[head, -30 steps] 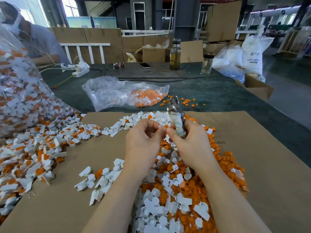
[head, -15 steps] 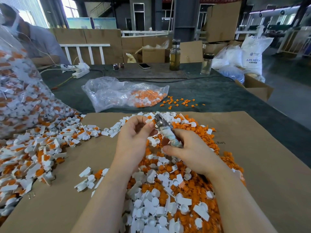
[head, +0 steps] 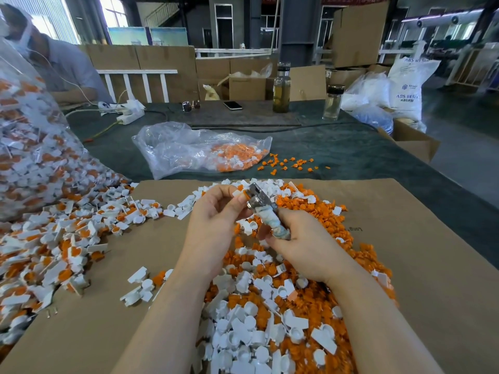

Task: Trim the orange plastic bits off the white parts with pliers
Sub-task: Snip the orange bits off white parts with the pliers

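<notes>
Cardboard sheet [head: 405,265] holds heaped white parts [head: 243,333]; orange bits [head: 310,209] perhaps beneath.

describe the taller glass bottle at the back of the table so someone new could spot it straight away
Start at the far edge of the dark green table, behind the clear plastic bag of orange bits. Right of the phone stand two glass bottles. The taller bottle is the left one, holding yellowish liquid, while the shorter bottle looks nearly clear.

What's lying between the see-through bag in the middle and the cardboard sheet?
In the head view, only bare green table separates the bag from the cardboard; loose orange bits lie off to the right.
</notes>
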Tool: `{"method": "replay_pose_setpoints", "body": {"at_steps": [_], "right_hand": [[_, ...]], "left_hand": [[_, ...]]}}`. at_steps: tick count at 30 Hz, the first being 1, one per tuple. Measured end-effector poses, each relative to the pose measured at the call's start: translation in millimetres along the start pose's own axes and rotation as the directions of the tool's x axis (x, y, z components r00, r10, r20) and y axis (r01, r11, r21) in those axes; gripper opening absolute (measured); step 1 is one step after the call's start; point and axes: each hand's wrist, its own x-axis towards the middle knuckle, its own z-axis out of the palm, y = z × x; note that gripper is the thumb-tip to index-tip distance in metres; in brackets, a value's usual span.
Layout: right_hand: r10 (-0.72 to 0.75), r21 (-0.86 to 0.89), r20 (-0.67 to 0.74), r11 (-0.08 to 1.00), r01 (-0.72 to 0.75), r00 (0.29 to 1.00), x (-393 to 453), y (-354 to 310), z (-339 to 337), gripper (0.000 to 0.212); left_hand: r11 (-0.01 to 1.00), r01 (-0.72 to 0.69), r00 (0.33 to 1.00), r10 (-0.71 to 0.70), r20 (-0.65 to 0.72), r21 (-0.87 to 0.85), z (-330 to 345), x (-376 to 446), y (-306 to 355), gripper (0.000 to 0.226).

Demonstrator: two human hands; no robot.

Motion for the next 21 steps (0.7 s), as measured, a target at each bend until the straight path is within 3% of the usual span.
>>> {"method": "replay_pose_setpoints", "body": {"at_steps": [9, 13, 17, 21], "right_hand": [[0.021, -0.092, -0.007, 0.996, -0.021, 1.0, 2, 1, 2, 0.005], [0.011, -0.177, -0.056, 0.984, -0.021, 0.998, 3, 2, 7, 0.005], [0.013, -0.25, -0.136, 0.967, -0.047, 0.991, 4, 8, 7, 0.009], [0.012, -0.302, -0.197, 0.951, -0.072, 0.98, 5, 13, 6, 0.011]], "left_hand": [[1.0, 0.025, 1.0, -0.025, 0.004, -0.013, -1, 1, -1, 0.011], [0.975, 0.178, 0.982, -0.184, -0.033, -0.134, -4, 3, 1, 0.005], [0.804, 0.295, 0.853, -0.465, -0.236, -0.516, -24, 10, 8, 0.014], [0.611, 0.109, 0.675, -0.625, -0.393, -0.784, -59, 16, 11, 0.019]]}}
